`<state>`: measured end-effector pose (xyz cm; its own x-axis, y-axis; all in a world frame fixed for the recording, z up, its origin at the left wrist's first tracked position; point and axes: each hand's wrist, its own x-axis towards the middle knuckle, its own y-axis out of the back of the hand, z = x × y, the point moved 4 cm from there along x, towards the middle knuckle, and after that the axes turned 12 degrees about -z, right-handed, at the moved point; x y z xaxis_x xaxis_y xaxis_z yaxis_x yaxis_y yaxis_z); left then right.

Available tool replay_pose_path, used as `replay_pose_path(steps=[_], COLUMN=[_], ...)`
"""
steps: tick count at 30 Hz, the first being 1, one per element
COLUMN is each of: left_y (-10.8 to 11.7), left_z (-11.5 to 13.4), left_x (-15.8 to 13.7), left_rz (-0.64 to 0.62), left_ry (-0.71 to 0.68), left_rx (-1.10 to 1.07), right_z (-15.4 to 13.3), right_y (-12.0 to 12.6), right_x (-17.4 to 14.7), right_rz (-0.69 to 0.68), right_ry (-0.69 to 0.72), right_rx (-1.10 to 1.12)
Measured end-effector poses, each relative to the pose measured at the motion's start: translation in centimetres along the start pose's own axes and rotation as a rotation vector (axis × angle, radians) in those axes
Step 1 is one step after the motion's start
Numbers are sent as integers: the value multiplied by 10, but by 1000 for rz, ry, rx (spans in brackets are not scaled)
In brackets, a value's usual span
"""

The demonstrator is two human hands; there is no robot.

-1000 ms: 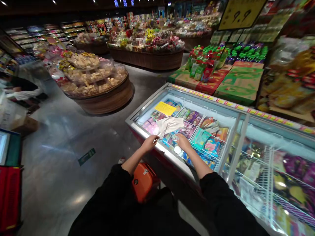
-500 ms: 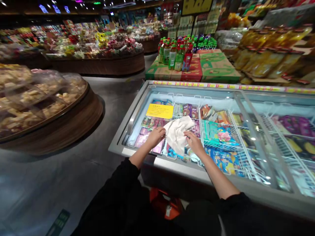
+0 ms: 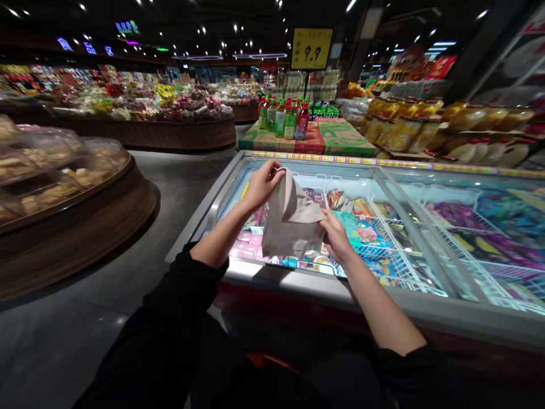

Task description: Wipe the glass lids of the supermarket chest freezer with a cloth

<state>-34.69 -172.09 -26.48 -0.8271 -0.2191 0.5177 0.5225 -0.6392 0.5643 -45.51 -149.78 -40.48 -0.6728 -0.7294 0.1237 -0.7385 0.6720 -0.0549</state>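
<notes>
A pale cloth [image 3: 293, 218] hangs between my two hands, above the glass top of a chest freezer [image 3: 276, 275]. My left hand [image 3: 264, 183] pinches its upper left corner and is the higher of the two. At the cloth's right edge, my right hand [image 3: 335, 233] grips it between thumb and fingers. The cloth droops in a fold from the left hand and covers part of the view into the freezer. Under the glass lie packaged frozen goods in white wire baskets, among them a teal packet [image 3: 355, 227] and pink boxes [image 3: 248, 243].
Drink bottles [image 3: 284, 120] stand on green and red cartons [image 3: 347, 139] behind the freezer. A yellow price sign [image 3: 311, 49] rises above them. To the left is a rounded wooden display stand [image 3: 85, 218] with packed food. Jars [image 3: 404, 133] are stacked at the back right.
Both hands have lifted the cloth off the glass, the left one rising most, and the cloth now hangs unfolded. My view has tilted up.
</notes>
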Motion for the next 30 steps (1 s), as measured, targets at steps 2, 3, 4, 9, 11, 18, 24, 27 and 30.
replay_pose_path(steps=[2, 3, 4, 9, 11, 18, 24, 27, 30], left_y=[5, 7, 7, -15, -28, -52, -44, -36, -31], left_z=[-5, -9, -15, -54, -68, -82, -74, -69, -67], left_x=[10, 12, 12, -18, -37, -70, -68, -63, -59], left_rz=[-37, -67, -99, -355, -402, -315, -152, -79, -74], left_ry=[-9, -22, -39, -26, -8, -27, -12, -52, -58], left_rx=[28, 46, 68, 181, 216, 207, 169, 162, 164], right_z=[-4, -3, 1, 27, 32, 25, 31, 32, 25], right_y=[-6, -6, -5, 1, -3, -48, -70, -60, -39], right_x=[-2, -1, 0, -1, -5, -17, -14, -3, 12], right_rz=[-30, -8, 36, 205, 198, -184, -173, -88, -25], right_ry=[15, 25, 27, -40, -17, 215, 195, 186, 160], right_rx=[-120, -234, -369, -867, -935, -1301, -1268, -1159, -1097])
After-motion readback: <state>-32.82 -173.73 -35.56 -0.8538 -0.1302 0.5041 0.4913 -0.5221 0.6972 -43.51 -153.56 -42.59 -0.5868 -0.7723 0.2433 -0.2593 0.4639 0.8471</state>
